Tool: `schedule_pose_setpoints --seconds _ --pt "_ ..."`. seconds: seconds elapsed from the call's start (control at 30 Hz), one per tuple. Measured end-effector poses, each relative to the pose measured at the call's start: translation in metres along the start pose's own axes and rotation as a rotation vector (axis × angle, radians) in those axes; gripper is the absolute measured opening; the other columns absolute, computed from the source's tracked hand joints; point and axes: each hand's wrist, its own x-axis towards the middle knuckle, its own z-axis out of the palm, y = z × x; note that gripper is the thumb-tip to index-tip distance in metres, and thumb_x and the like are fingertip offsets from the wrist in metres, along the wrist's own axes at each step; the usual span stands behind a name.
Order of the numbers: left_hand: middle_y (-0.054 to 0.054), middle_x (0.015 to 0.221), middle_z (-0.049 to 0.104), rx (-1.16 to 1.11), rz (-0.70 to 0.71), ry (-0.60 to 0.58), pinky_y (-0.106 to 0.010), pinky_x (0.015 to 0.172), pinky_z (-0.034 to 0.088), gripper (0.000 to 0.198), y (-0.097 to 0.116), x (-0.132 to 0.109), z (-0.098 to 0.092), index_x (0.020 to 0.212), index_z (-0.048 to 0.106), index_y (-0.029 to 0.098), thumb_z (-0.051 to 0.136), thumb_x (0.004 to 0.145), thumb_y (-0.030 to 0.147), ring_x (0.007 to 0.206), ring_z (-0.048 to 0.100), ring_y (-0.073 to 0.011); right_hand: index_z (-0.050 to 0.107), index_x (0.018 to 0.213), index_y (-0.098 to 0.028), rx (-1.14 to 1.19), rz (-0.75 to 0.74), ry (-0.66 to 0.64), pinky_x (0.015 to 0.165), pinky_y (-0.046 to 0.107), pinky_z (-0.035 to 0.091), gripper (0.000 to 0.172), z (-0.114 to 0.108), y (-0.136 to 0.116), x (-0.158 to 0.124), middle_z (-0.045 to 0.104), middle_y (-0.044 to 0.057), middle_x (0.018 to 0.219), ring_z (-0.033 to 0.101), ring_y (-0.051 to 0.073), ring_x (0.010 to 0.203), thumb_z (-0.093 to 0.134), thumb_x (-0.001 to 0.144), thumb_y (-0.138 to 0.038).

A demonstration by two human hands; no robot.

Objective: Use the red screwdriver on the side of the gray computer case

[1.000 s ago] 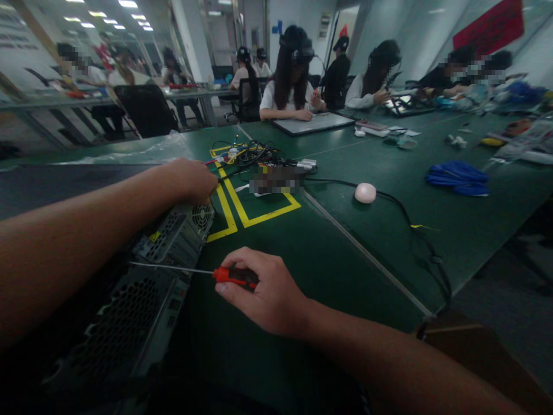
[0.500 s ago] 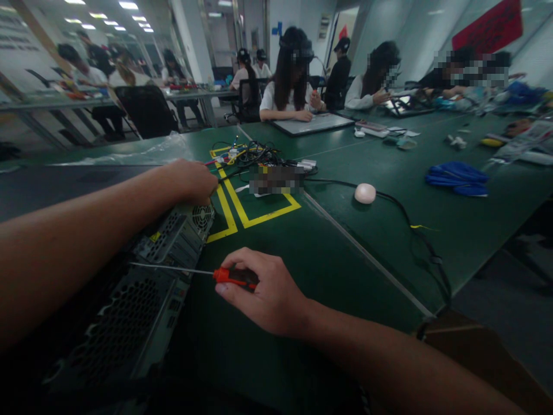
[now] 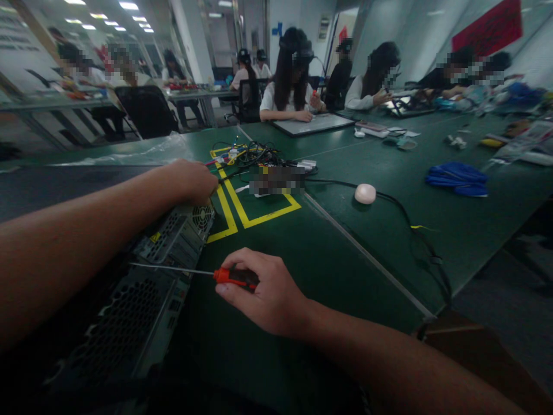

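A computer case (image 3: 173, 300) lies at the left with its rear face, perforated panel and round fan grille turned toward the table's middle. My left hand (image 3: 194, 181) is closed over the case's far rear corner; its fingertips are mostly hidden. In my right hand (image 3: 270, 291) is a screwdriver (image 3: 221, 275) with an orange-red and dark handle, gripped between thumb and fingers. The thin shaft points left, nearly level, and its tip meets the rear panel below my left forearm. Whether the tip sits in a screw is too dark to tell.
Beyond my hands lies a tangle of cables (image 3: 259, 154) by yellow tape marks (image 3: 270, 219). A pale rounded object (image 3: 365, 194) sits beside a black cable (image 3: 401, 213). Blue cloth (image 3: 457, 177) is at the right. Across the table a person (image 3: 294, 86) works at a flat panel (image 3: 311, 124).
Both my hands, the screwdriver and the case stay in place. Only people in the background have shifted slightly.
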Motion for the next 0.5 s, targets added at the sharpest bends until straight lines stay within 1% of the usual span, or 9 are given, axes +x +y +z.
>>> schedule_pose_setpoints --seconds 0.1,0.27,0.4,0.5 --pt "-0.014 0.116 0.087 0.007 -0.005 -0.007 -0.048 0.094 0.060 0.038 0.0017 -0.0019 -0.0021 0.110 0.092 0.035 0.070 0.079 0.039 0.121 0.074 -0.0400 0.073 0.109 -0.022 0.006 -0.014 0.010 0.076 0.028 0.053 0.017 0.0004 0.0005 -0.0002 0.077 0.001 0.091 0.067 0.016 0.075 0.077 0.100 -0.035" --pt "-0.017 0.119 0.085 0.040 -0.009 -0.011 -0.049 0.090 0.061 0.039 0.0064 -0.0052 -0.0059 0.113 0.091 0.031 0.069 0.082 0.035 0.121 0.074 -0.0423 0.075 0.109 -0.021 0.002 -0.028 0.019 0.078 0.029 0.054 0.016 -0.0007 -0.0009 0.0000 0.078 0.002 0.094 0.069 0.016 0.076 0.078 0.100 -0.035" --pt "-0.016 0.116 0.085 0.019 -0.009 -0.010 -0.052 0.091 0.061 0.039 0.0048 -0.0021 -0.0029 0.110 0.092 0.033 0.070 0.078 0.036 0.120 0.074 -0.0434 0.077 0.109 -0.018 -0.029 -0.053 0.029 0.082 0.030 0.054 0.018 -0.0015 -0.0005 0.0004 0.079 0.005 0.098 0.073 0.018 0.086 0.077 0.103 -0.035" --pt "-0.016 0.115 0.085 -0.004 -0.013 -0.003 -0.052 0.093 0.060 0.039 0.0026 0.0001 -0.0003 0.110 0.092 0.034 0.072 0.076 0.037 0.120 0.074 -0.0435 0.079 0.109 -0.017 -0.050 -0.060 0.024 0.081 0.030 0.053 0.022 -0.0007 0.0012 0.0006 0.080 0.006 0.098 0.073 0.019 0.087 0.071 0.108 -0.037"
